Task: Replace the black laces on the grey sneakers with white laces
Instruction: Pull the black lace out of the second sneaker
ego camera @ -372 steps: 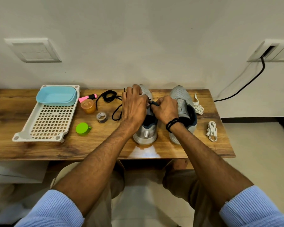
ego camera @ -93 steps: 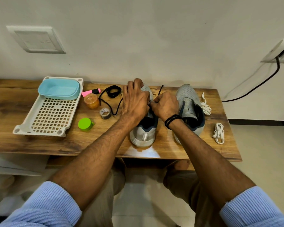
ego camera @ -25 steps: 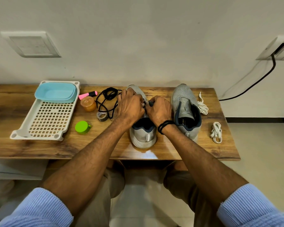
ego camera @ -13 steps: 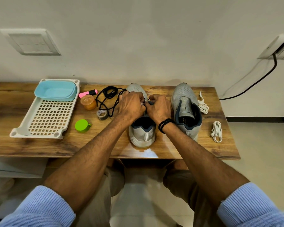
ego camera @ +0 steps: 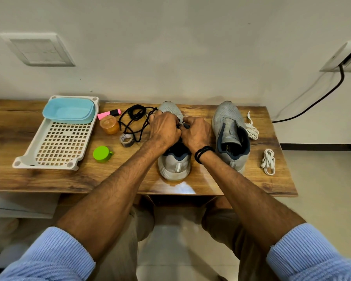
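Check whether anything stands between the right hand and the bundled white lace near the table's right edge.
Yes: the right sneaker stands between them. The right hand, pinching the black lace on the left sneaker, would likely have to reach over it to the white lace.

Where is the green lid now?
In the head view, the green lid lies on the table, between the white tray and the left forearm, nearer the person than the tape roll.
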Demonstrator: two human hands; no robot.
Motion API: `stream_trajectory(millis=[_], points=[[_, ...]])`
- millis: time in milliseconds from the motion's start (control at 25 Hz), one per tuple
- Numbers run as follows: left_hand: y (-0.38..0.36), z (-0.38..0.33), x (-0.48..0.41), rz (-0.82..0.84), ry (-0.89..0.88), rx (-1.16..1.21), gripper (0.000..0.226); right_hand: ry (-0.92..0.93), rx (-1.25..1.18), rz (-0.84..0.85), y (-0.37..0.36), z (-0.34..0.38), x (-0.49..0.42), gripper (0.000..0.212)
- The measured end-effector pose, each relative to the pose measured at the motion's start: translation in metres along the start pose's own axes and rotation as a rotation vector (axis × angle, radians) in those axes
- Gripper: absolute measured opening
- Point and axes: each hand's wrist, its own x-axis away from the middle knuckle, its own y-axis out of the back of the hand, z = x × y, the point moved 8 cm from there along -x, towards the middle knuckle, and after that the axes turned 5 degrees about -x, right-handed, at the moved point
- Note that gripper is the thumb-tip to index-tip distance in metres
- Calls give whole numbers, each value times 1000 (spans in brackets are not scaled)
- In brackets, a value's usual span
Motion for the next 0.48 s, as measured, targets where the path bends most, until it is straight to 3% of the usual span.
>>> stream_trajectory(millis=[280,480], points=[[0,0,2,15,-34,28,33,-12,-31,7,2,2,-4,24],[10,19,-3,-88,144,171,29,-13,11,3,2,7,0,22]])
